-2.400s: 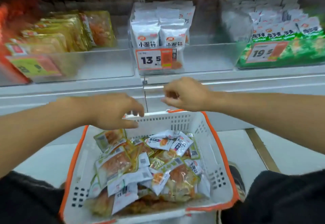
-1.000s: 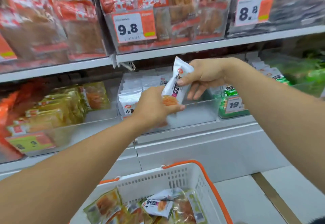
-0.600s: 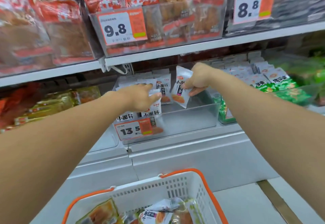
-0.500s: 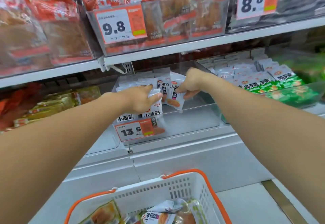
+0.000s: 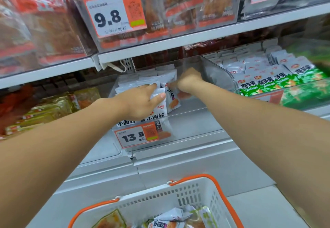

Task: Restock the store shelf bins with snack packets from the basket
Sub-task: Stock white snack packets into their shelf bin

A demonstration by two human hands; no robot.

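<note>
A clear shelf bin (image 5: 194, 120) with a 13.5 price tag holds rows of white snack packets (image 5: 141, 83). My left hand (image 5: 142, 100) lies flat on the front row, fingers spread, pressing the packets back. My right hand (image 5: 187, 80) pinches the top of one white packet with an orange picture (image 5: 173, 100), which stands in the bin just right of the rows. The white basket with orange rim (image 5: 194, 192) sits below at the bottom edge, with mixed snack packets (image 5: 169, 218) inside.
A bin of green-and-white packets (image 5: 271, 79) stands to the right, behind a clear divider (image 5: 217, 74). Yellow packets (image 5: 48, 109) fill the bin at left. The upper shelf (image 5: 169, 41) carries red packets behind 9.8 and 8.8 tags, close above my hands.
My hands lifted one white packet from the basket up to the 13.5 bin. My right hand lowered it beside the rows while my left hand pressed onto the front row.
</note>
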